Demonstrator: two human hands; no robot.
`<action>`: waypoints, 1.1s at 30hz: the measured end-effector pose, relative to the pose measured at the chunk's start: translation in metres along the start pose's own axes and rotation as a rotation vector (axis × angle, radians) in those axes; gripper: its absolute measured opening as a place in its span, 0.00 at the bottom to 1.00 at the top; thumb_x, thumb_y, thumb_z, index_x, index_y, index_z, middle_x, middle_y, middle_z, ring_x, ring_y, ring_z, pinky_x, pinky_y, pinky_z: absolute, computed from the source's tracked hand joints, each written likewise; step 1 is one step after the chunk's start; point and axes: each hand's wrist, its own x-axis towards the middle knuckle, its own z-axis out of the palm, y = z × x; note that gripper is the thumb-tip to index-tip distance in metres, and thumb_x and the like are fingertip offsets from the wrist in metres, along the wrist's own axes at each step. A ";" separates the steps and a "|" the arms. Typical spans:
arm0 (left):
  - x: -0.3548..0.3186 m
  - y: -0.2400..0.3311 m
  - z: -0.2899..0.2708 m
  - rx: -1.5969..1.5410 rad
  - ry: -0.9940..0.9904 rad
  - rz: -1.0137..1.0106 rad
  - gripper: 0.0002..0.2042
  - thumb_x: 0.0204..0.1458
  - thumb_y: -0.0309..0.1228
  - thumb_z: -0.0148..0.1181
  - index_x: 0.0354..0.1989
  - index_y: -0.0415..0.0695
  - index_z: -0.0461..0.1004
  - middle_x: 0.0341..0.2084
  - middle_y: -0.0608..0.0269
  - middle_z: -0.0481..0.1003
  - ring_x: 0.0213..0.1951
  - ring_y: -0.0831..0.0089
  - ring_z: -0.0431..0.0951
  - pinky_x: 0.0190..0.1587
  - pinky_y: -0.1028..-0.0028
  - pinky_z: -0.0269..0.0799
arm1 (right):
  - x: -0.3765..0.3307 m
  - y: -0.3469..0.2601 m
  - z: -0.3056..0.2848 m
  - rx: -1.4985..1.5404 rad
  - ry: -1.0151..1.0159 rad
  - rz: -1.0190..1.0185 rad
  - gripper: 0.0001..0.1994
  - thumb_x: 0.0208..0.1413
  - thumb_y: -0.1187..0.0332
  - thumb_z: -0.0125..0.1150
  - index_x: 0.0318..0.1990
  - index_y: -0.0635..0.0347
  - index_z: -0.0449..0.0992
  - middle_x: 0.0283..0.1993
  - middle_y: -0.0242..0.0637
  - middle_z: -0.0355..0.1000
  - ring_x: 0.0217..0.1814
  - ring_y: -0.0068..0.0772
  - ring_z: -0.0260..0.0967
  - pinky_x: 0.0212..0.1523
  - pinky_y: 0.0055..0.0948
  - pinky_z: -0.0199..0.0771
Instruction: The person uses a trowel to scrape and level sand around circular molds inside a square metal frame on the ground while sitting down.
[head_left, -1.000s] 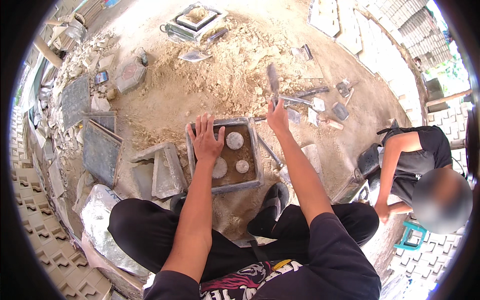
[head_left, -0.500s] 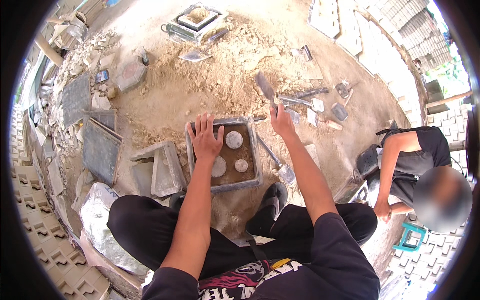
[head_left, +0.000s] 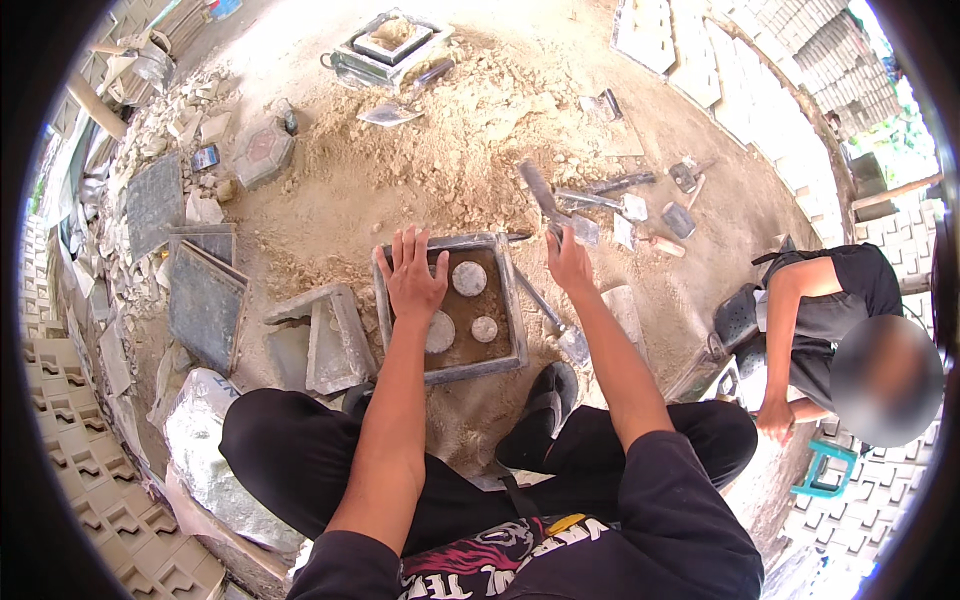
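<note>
In front of my feet lies a square box mould [head_left: 521,330] with a thick grey rim and brown, earthy material inside. Three round grey discs, one of them [head_left: 469,279] in its upper part, sit on that material. My left hand [head_left: 416,278] is spread open over the mould's upper left, partly covering a disc; whether it presses down I cannot tell. To the right of the mould, my right hand [head_left: 570,262] is closed around the handle of a flat-bladed trowel [head_left: 537,186]. The blade points up and left, above the sandy ground.
Several hand tools, including a hammer [head_left: 679,218], lie beyond my right hand. Loose sand [head_left: 440,150] spreads ahead, with another trowel [head_left: 390,114] and a second mould [head_left: 425,48]. Concrete pieces [head_left: 335,340] and dark slabs [head_left: 205,305] lie left. A person [head_left: 810,300] sits at right.
My right hand has shifted slightly right and down with the trowel, and the blade tilts further left. My left hand stays over the mould.
</note>
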 end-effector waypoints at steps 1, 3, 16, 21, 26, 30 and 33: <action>0.002 0.001 -0.001 -0.004 0.003 -0.002 0.25 0.58 0.48 0.51 0.61 0.50 0.65 0.64 0.60 0.63 0.69 0.60 0.54 0.71 0.50 0.34 | -0.012 0.001 0.004 0.047 0.090 0.014 0.25 0.65 0.48 0.44 0.57 0.60 0.62 0.32 0.63 0.74 0.38 0.71 0.71 0.39 0.61 0.68; -0.003 0.001 -0.001 -0.004 -0.007 -0.007 0.24 0.58 0.48 0.51 0.61 0.51 0.65 0.64 0.60 0.63 0.69 0.60 0.54 0.71 0.50 0.33 | -0.037 0.003 0.010 0.143 0.175 0.041 0.23 0.65 0.46 0.45 0.52 0.57 0.63 0.33 0.63 0.74 0.40 0.71 0.71 0.39 0.60 0.68; 0.001 -0.003 0.001 0.024 0.019 0.019 0.24 0.59 0.49 0.50 0.60 0.51 0.66 0.64 0.61 0.62 0.68 0.61 0.55 0.71 0.49 0.34 | -0.069 0.050 -0.001 0.106 -0.031 0.086 0.25 0.64 0.44 0.43 0.48 0.60 0.64 0.38 0.65 0.73 0.40 0.71 0.71 0.41 0.61 0.69; 0.001 -0.006 0.000 0.047 0.003 0.013 0.25 0.59 0.49 0.49 0.61 0.51 0.65 0.64 0.61 0.62 0.69 0.61 0.54 0.71 0.49 0.34 | -0.065 0.075 -0.022 0.535 -0.465 0.416 0.26 0.64 0.41 0.45 0.35 0.61 0.67 0.18 0.36 0.62 0.12 0.29 0.58 0.14 0.32 0.61; 0.001 0.001 0.000 0.032 -0.009 0.009 0.25 0.59 0.49 0.50 0.61 0.50 0.65 0.65 0.61 0.62 0.69 0.61 0.54 0.71 0.50 0.34 | -0.041 0.033 -0.046 0.481 -0.685 0.366 0.29 0.64 0.41 0.42 0.40 0.64 0.69 0.17 0.31 0.60 0.12 0.24 0.56 0.14 0.28 0.58; 0.001 0.003 0.001 0.026 -0.005 0.007 0.25 0.58 0.49 0.50 0.60 0.50 0.66 0.64 0.61 0.62 0.69 0.61 0.54 0.71 0.49 0.34 | 0.017 0.007 -0.036 0.376 -0.787 0.251 0.32 0.65 0.42 0.40 0.43 0.70 0.71 0.19 0.35 0.64 0.14 0.25 0.60 0.17 0.32 0.65; -0.001 0.003 0.001 0.016 -0.001 -0.002 0.24 0.57 0.47 0.52 0.60 0.51 0.66 0.64 0.61 0.62 0.69 0.60 0.55 0.71 0.48 0.35 | 0.042 -0.005 -0.038 0.418 -0.861 0.301 0.31 0.64 0.42 0.44 0.42 0.68 0.74 0.18 0.34 0.63 0.12 0.24 0.58 0.15 0.32 0.63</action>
